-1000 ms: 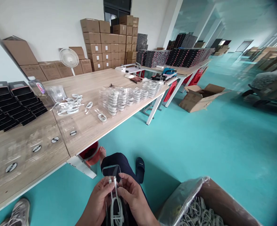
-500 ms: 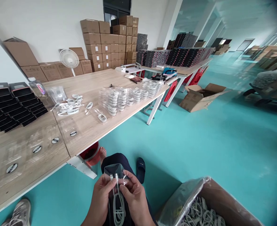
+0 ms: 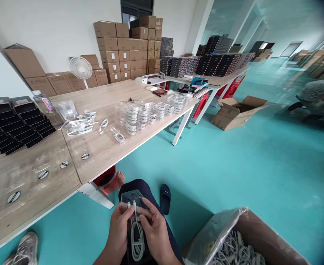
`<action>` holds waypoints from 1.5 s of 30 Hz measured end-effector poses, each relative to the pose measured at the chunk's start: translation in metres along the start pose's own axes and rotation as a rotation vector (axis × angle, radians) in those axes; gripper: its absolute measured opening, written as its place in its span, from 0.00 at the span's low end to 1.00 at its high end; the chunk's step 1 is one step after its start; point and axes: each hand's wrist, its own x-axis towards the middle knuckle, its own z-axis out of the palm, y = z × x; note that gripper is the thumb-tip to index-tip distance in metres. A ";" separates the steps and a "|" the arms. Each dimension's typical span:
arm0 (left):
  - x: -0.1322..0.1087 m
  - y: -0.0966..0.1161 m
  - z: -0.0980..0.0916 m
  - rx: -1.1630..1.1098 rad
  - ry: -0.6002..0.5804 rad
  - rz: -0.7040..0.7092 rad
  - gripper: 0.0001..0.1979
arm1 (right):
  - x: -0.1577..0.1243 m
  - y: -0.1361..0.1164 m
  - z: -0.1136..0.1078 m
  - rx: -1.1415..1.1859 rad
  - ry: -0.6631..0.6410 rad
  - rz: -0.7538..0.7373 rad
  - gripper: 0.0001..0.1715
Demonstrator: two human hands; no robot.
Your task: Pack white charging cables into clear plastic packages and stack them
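A coiled white charging cable (image 3: 137,239) lies in a clear plastic tray (image 3: 131,195) above my lap, its two connector ends pointing away from me. My left hand (image 3: 119,224) is closed on the tray's left side, its thumb pressing by the cable's connectors. On the right side, my right hand (image 3: 155,226) grips the same tray, with thumb and fingers near the upper part of the cable. The fingers partly hide the tray's edges and the cable's neck.
Packed cables (image 3: 131,117) stand in stacks on the wooden table (image 3: 101,92), near loose cables (image 3: 81,123) and clear trays with round labels (image 3: 43,174). Black boxes (image 3: 13,125) sit at left. A lined carton of cables (image 3: 272,235) stands at lower right; a slipper (image 3: 165,198) lies on the floor.
Both hands, with the tray and cable, have shifted very slightly left in view. The grip looks nearly the same, and the table items stay put.
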 end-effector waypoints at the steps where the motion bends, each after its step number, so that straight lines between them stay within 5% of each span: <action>1: 0.000 0.002 0.001 -0.008 -0.019 -0.028 0.19 | 0.001 0.001 0.000 0.035 0.011 0.021 0.43; 5: -0.005 0.013 0.003 -0.078 -0.104 -0.139 0.14 | 0.002 0.009 -0.001 0.119 0.060 0.027 0.40; 9: -0.013 0.018 -0.008 -0.044 -0.092 -0.167 0.21 | -0.002 0.008 -0.012 -0.284 0.096 -0.173 0.30; 13: -0.014 0.006 -0.027 0.021 -0.143 -0.210 0.31 | -0.004 -0.014 -0.027 -0.837 -0.177 -0.499 0.30; 17: -0.009 -0.012 -0.042 0.055 -0.247 -0.216 0.36 | -0.003 -0.045 -0.034 -1.095 -0.502 -0.658 0.16; 22: -0.009 -0.028 -0.046 0.055 -0.431 -0.263 0.37 | -0.002 -0.063 -0.041 -1.135 -0.633 -0.663 0.08; 25: -0.011 -0.040 -0.044 0.121 -0.437 -0.193 0.43 | 0.000 -0.061 -0.051 -1.226 -0.639 -0.662 0.10; 29: -0.009 -0.047 -0.040 0.327 -0.413 -0.160 0.37 | 0.002 -0.065 -0.059 -1.322 -0.668 -0.692 0.13; 33: -0.008 -0.038 -0.033 0.372 -0.456 -0.214 0.40 | 0.003 -0.076 -0.056 -1.425 -0.858 -0.978 0.13; 39: -0.008 -0.027 -0.025 0.479 -0.575 -0.242 0.42 | 0.013 -0.083 -0.052 -1.488 -0.975 -1.500 0.16; 42: -0.009 -0.025 -0.023 0.445 -0.539 -0.221 0.43 | 0.019 -0.087 -0.056 -1.526 -1.059 -1.429 0.17; 45: -0.012 -0.017 -0.018 0.500 -0.361 -0.111 0.41 | 0.016 -0.082 -0.055 -1.417 -0.887 -0.822 0.14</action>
